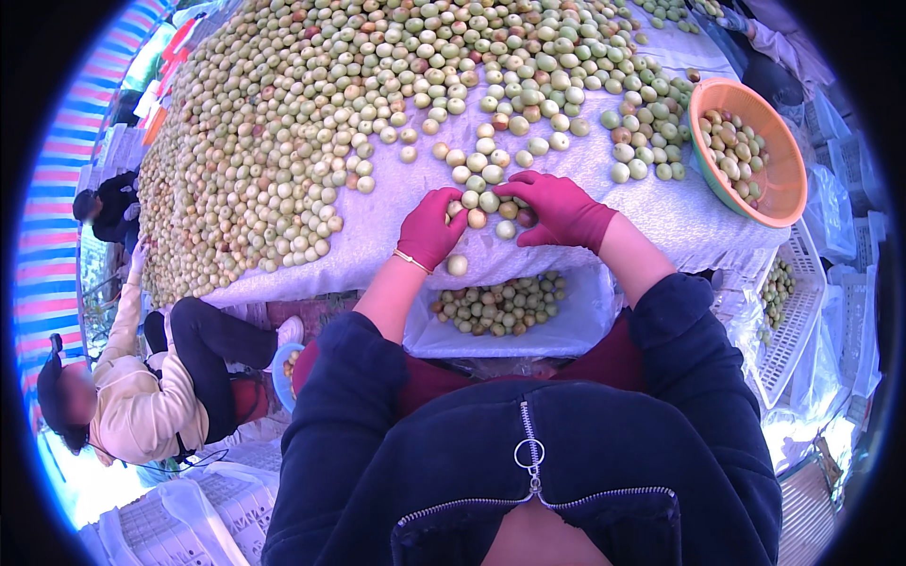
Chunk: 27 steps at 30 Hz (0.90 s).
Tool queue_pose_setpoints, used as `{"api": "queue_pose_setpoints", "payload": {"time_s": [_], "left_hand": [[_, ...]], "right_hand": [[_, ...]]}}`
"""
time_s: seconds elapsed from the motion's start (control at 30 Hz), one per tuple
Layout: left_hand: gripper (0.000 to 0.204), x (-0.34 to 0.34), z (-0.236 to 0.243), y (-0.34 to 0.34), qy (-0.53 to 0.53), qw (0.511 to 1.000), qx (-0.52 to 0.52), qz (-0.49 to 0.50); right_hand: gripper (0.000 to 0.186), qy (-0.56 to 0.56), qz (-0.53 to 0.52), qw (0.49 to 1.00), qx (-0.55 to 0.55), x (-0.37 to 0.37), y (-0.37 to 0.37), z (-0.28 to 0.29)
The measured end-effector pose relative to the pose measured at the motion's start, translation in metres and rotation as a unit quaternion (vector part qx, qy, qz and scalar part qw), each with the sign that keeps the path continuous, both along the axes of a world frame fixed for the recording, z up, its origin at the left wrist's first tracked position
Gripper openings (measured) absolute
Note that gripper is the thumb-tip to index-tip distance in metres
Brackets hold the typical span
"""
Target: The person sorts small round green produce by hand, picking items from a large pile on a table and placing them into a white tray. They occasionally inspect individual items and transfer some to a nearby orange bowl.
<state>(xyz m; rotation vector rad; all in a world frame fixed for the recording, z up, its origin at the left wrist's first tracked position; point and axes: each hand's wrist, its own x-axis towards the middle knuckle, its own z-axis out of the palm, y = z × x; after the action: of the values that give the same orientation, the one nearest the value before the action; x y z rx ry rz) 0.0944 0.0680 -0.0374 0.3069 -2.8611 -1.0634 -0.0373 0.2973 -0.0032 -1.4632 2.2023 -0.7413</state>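
Round, pale green fruits that look like jujubes (pixel 489 174) lie in a small cluster between my hands on a cloth-covered table. My left hand (pixel 432 231), in a dark pink glove, is curled with a pale jujube (pixel 454 209) between its thumb and forefinger. Facing it, my right hand (pixel 566 212) wears a matching glove. Its bent fingers reach over the cluster, apart from the thumb, and a reddish jujube (pixel 526 218) lies in that gap. One loose jujube (pixel 457 265) sits by the table's near edge. Below that edge, a lined crate (pixel 415 332) holds more jujubes.
A large heap of jujubes (pixel 283 123) covers the table's far and left parts. At right stand an orange basin (pixel 791 170) of fruit and a white crate (pixel 797 330). A person in a beige top (pixel 151 406) sits at left; another in black (pixel 115 209) is beyond.
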Motion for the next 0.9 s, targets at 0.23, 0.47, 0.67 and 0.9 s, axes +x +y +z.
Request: {"api": "queue_pose_setpoints", "payload": {"time_s": [0.23,0.47,0.67,0.9], "left_hand": [[0.035,0.017,0.017,0.013,-0.035,0.995,0.063,-0.074],[0.022,-0.031,0.041,-0.017,-0.064,0.975,0.151,-0.152],[0.021,-0.139,0.018,-0.001,0.062,0.992,-0.033,-0.107],[0.026,-0.155,-0.007,0.004,-0.091,0.983,-0.116,-0.111]], "right_hand": [[0.075,-0.027,0.051,0.998,-0.013,0.008,-0.006,-0.004],[0.064,-0.049,0.111,0.992,-0.033,0.011,-0.001,0.002],[0.069,-0.155,0.154,0.975,0.035,0.020,-0.008,0.013],[0.059,-0.201,0.069,0.977,0.006,-0.001,0.008,0.026]]}}
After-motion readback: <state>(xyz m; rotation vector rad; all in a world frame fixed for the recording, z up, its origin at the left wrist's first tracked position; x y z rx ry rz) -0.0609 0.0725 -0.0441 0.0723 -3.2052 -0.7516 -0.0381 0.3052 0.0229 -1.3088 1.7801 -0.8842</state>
